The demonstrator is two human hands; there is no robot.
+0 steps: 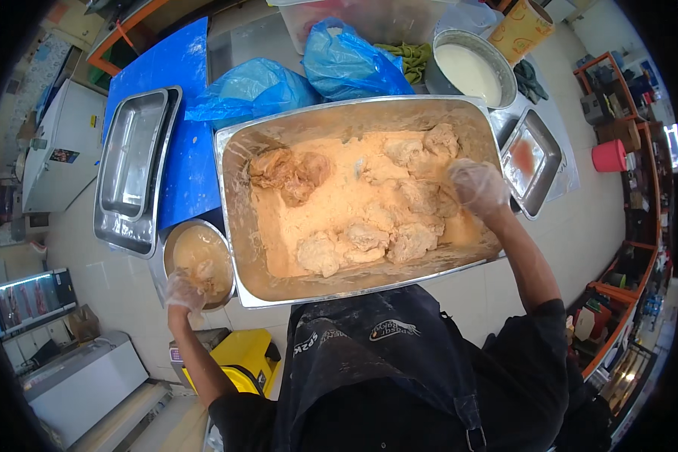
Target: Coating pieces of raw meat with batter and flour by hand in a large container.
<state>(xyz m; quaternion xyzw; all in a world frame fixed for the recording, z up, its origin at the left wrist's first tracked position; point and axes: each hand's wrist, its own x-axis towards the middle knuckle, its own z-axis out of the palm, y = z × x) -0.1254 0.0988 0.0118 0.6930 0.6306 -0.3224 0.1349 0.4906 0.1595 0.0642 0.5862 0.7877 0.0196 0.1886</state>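
A large metal tub [369, 290] holds pale orange flour [339, 188]. Several flour-coated chicken pieces [410, 237] lie in its middle and right, and uncoated reddish-brown chicken [288, 173] sits at its left. My right hand [478, 187], in a clear plastic glove, is at the tub's right side, bent over the flour beside the coated pieces; its fingertips are blurred. My left hand [184, 290], gloved too, reaches over the near-left rim of a round metal bowl [172, 239] of cloudy liquid. Wet pieces [208, 273] lie by its fingers, which are partly hidden.
Two blue plastic bags [350, 64] stand behind the tub, beside a round pan of white liquid [467, 74]. Stacked metal trays [132, 162] rest on a blue board [184, 169] at left. Another metal tray [539, 169] is at right. A yellow bin [248, 358] stands below the bowl.
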